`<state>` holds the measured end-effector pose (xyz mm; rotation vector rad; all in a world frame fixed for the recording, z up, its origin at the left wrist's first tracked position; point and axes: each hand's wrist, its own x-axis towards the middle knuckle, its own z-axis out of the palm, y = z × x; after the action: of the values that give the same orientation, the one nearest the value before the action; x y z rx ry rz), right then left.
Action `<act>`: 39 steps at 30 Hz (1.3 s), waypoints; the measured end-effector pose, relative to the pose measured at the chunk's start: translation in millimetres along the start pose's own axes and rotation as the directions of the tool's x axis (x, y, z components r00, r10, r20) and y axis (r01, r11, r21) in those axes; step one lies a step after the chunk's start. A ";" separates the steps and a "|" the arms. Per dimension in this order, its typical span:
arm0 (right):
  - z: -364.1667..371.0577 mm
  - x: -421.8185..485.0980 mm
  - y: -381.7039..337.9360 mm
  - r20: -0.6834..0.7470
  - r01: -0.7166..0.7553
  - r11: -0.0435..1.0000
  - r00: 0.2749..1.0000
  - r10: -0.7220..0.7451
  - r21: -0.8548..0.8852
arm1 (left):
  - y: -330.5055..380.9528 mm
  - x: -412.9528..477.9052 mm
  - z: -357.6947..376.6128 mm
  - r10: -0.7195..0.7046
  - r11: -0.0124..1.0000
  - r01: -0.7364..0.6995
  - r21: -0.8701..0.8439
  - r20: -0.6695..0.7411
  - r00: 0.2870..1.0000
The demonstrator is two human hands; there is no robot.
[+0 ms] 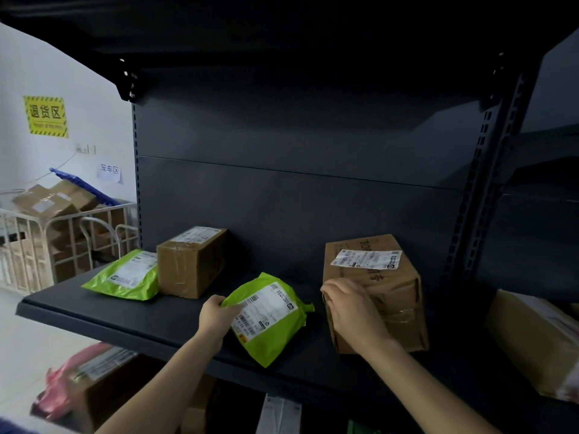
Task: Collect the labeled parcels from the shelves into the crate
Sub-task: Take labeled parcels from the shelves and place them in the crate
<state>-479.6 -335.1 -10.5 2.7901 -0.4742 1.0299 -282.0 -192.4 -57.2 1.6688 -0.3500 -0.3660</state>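
Note:
A green mailer bag (269,321) with a white label lies tilted near the front of the dark shelf (125,321); my left hand (216,317) grips its left corner. My right hand (351,311) is curled over the front left edge of a taped cardboard box (388,277) with a white label on top, at the shelf's right. Further left stand a second green mailer (128,275) and a smaller labeled cardboard box (191,261), touching each other.
A wire roll cage (62,242) full of cartons stands left of the shelf unit. Another carton (539,339) sits on the neighbouring shelf at right. Below the shelf are a box with pink wrapping (84,383) and more parcels. No crate is in view.

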 end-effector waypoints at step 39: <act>28.7 35.1 -40.3 -0.067 -0.045 0.999 0.997 0.044 -0.014 | -0.3 38.2 -12.5 0.002 1.000 -0.002 0.005 -0.102 0.995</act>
<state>-423.4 -312.3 -10.0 2.7336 -0.5361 1.1202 -242.1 -197.6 -57.4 1.6846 -0.2771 -0.2777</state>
